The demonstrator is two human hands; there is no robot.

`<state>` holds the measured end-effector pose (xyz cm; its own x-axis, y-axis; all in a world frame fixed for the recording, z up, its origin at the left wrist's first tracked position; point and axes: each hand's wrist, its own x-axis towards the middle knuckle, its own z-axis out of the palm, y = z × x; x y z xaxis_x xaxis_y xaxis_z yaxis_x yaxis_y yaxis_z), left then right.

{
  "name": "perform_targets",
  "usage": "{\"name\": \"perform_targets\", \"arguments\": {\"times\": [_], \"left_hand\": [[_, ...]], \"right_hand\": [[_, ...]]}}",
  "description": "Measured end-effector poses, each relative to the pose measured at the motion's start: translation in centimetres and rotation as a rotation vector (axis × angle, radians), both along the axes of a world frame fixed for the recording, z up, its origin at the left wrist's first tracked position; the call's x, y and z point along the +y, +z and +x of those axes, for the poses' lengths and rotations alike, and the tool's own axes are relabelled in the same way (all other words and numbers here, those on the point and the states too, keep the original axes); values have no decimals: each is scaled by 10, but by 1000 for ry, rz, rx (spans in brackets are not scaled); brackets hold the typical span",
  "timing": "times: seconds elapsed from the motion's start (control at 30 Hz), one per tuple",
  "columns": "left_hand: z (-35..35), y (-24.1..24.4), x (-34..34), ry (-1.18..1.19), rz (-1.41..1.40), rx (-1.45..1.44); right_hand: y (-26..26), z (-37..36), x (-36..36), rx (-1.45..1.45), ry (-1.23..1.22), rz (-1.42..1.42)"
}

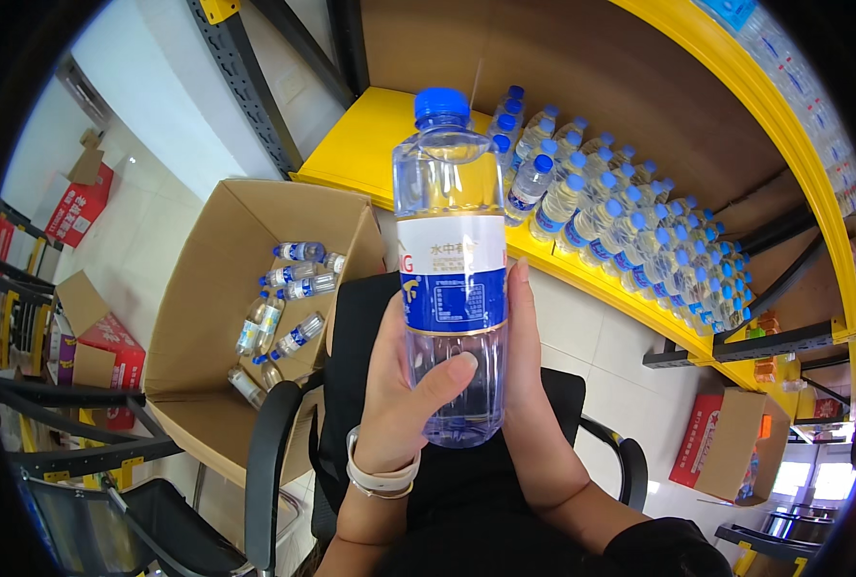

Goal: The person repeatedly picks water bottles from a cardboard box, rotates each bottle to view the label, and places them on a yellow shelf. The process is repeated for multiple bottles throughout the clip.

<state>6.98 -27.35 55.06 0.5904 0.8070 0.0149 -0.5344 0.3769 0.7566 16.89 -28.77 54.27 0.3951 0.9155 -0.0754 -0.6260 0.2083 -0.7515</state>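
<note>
A clear plastic water bottle (pixel 451 288) with a blue screw cap and a white-and-blue printed label stands upright before me, above my lap. My left hand (pixel 406 397) grips its lower left side, the thumb lying across the front below the label. Against the bottle's right side rests my right hand (pixel 525 346), its fingers mostly hidden behind the bottle. The cap is on, and a liquid surface shows near the bottle's shoulder. A pale band and a thin bracelet circle my left wrist.
At left, an open cardboard box (pixel 182 324) holds several bottles (pixel 298 281). Rows of capped bottles (pixel 608 216) stand on a yellow shelf (pixel 356 137) ahead. Chair armrests (pixel 273 461) flank me. Another open carton (pixel 730 447) sits at right, and red cartons (pixel 82 205) lie far left.
</note>
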Motion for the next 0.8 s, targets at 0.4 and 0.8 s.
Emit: {"name": "perform_targets", "arguments": {"times": [0.4,0.8], "left_hand": [[5,-13,7,189,815,591],[5,-4,11,481,905,732]], "right_hand": [[-6,8,-14,155,95,85],[-12,24,-17,125,207,167]]}}
